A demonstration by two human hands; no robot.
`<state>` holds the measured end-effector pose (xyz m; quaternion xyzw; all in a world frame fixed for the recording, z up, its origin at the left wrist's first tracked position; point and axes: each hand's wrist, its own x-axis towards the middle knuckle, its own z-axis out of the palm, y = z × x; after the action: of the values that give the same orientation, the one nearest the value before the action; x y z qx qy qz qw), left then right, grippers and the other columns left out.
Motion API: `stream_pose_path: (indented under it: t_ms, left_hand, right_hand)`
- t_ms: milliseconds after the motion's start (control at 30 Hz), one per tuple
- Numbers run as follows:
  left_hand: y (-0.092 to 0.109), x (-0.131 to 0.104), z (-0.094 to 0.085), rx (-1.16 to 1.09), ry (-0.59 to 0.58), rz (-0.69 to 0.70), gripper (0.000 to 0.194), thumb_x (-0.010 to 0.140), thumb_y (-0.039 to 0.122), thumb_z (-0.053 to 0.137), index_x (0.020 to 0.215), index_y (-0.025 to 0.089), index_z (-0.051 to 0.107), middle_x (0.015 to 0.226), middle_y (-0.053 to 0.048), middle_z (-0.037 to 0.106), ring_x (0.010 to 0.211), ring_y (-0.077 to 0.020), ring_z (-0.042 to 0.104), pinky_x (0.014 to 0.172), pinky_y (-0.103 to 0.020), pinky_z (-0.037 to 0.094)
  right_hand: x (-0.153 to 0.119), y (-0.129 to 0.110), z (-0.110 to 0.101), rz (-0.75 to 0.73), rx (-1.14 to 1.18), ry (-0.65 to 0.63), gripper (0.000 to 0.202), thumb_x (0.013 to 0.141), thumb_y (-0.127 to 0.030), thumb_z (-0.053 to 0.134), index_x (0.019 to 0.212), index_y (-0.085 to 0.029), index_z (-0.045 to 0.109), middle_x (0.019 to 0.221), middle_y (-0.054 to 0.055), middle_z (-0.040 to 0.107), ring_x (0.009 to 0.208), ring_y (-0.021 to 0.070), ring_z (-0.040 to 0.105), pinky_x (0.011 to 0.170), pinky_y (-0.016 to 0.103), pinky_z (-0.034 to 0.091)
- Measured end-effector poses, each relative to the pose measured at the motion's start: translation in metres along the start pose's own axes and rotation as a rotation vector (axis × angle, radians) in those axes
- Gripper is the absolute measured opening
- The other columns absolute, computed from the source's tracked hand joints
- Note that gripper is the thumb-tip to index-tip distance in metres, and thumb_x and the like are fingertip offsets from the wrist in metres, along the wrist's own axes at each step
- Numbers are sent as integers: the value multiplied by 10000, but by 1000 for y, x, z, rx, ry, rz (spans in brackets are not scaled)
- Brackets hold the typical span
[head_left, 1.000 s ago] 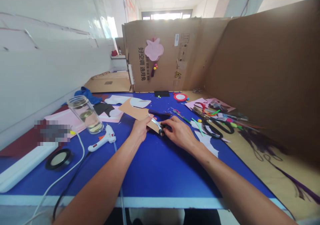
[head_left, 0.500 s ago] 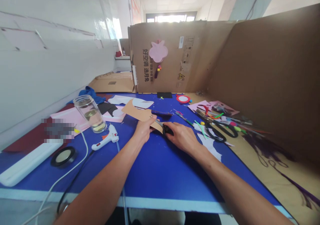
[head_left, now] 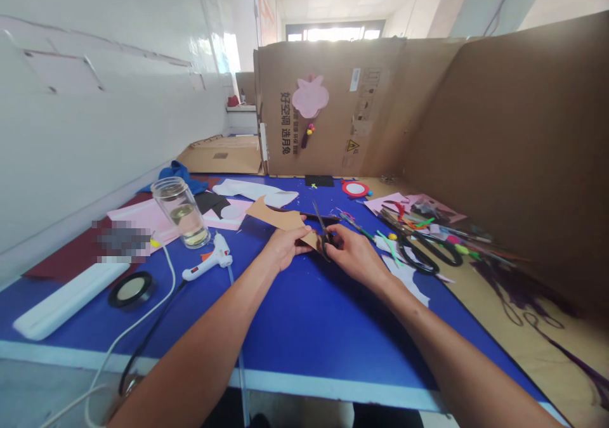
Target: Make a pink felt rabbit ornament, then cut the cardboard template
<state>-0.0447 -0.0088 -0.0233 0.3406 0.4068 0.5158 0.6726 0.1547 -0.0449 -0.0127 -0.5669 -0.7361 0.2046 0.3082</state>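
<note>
Over the middle of the blue table [head_left: 314,326], my left hand [head_left: 284,247] pinches a piece of tan card [head_left: 273,215] with a curved notch cut from its upper edge. The card's right end sticks out past my fingers. My right hand [head_left: 351,250] grips a pair of small dark scissors [head_left: 321,225] by the handles, blades pointing up and away. The scissors are right beside the card's right end; whether the blades touch it I cannot tell. Behind the card lies a dark strip [head_left: 328,217], partly hidden.
To the left are a glass jar [head_left: 183,215] of pale liquid, a white glue gun [head_left: 209,260], a tape roll [head_left: 132,290] and a white power strip [head_left: 71,298]. At right lie large black-handled scissors [head_left: 421,257] among scraps. Cardboard walls [head_left: 380,104] stand behind and right.
The scissors have turned from lying along the card to pointing up and away, off the earlier cut line. My left hand still holds the card. The view has shifted slightly left.
</note>
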Motion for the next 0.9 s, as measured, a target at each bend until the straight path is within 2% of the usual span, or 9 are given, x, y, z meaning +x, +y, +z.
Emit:
stream_pose_path:
  t_ms: [100, 200, 300, 433, 600, 767, 900]
  left_hand:
    - [1, -2, 2, 14, 1, -8, 607, 836, 57, 771, 1413, 195, 644, 947, -82, 804, 787, -223, 790, 724, -355, 659]
    - [1, -3, 2, 6, -1, -10, 679, 824, 14, 719, 1469, 198, 610, 953, -91, 813, 818, -232, 803, 752, -365, 665]
    - [3, 0, 0, -19, 5, 9, 686, 820, 7, 721, 1474, 182, 610, 978, -119, 825, 874, -254, 815, 838, -420, 674]
    - [7, 5, -4, -59, 31, 58, 674, 843, -18, 683, 1483, 183, 613, 991, -137, 836, 924, -268, 828, 893, -443, 673]
    - [13, 6, -4, -114, 87, 95, 664, 876, -40, 627, 1501, 183, 603, 1007, -136, 847, 942, -265, 840, 830, -379, 676]
    - [15, 6, -5, -150, 72, 126, 661, 887, -24, 663, 1517, 166, 603, 1062, -163, 853, 982, -281, 839, 831, -372, 674]
    - [15, 9, -7, -167, 82, 134, 664, 887, -36, 664, 1522, 147, 601, 1053, -168, 854, 955, -271, 836, 834, -371, 679]
  right_hand:
    - [4, 3, 3, 27, 239, -4, 328, 909, -433, 724, 1188, -260, 723, 813, -6, 750, 689, 207, 658, 660, 318, 449]
    - [8, 5, -1, 75, 512, -57, 446, 827, -516, 815, 1160, -242, 703, 732, -25, 699, 642, 195, 627, 623, 308, 464]
    - [10, 5, -19, 134, 658, -86, 582, 755, -557, 892, 1202, -240, 696, 815, -8, 717, 717, 187, 644, 633, 283, 486]
    - [7, 8, -48, 178, 714, -156, 675, 697, -611, 967, 1216, -273, 697, 998, 23, 754, 858, 185, 648, 700, 265, 512]
    - [5, 10, -61, 232, 736, -240, 692, 632, -642, 1012, 1110, -253, 698, 963, 27, 736, 828, 173, 630, 682, 253, 492]
    - [6, 20, -71, 272, 697, -265, 648, 672, -646, 996, 1111, -249, 729, 977, 37, 753, 870, 181, 666, 697, 253, 490]
    - [7, 34, -84, 283, 643, -265, 574, 742, -630, 959, 1131, -248, 777, 954, 38, 759, 825, 167, 655, 693, 258, 479]
